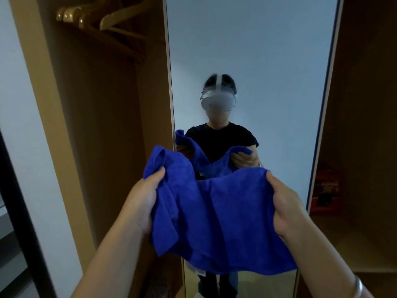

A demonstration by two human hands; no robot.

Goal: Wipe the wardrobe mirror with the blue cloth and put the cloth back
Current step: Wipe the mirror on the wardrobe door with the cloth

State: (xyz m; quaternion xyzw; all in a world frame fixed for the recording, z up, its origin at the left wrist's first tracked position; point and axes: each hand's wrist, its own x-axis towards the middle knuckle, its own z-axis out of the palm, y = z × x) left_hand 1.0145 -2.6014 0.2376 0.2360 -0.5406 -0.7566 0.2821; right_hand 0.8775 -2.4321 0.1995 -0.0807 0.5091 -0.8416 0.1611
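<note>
Blue cloth (pixel 217 214) held up and spread in front of the wardrobe mirror (pixel 253 50), apart from the glass, not touching it. Left hand (pixel 142 196) gripping the cloth's upper left corner, fingers curled round a bunched fold, thumb on top. Right hand (pixel 285 203) gripping the upper right edge, fingers closed into the fabric. Lower edge hanging free between the forearms. Bracelet (pixel 357 287) on the right wrist.

Mirror set between two open wardrobe sections; wooden hangers (pixel 103 20) up in the left one, a red and orange item (pixel 325 190) low in the right one, too dim to identify. Reflection in the glass showing the same cloth held by both hands.

Assessment: no contact with the glass at present. No streaks, wet patches or dust visible on the glass, so cannot tell whether wiping is yet to start or already finished. Cloth not put back; its proper place not identifiable in view. Return step judged outstanding in any case.
</note>
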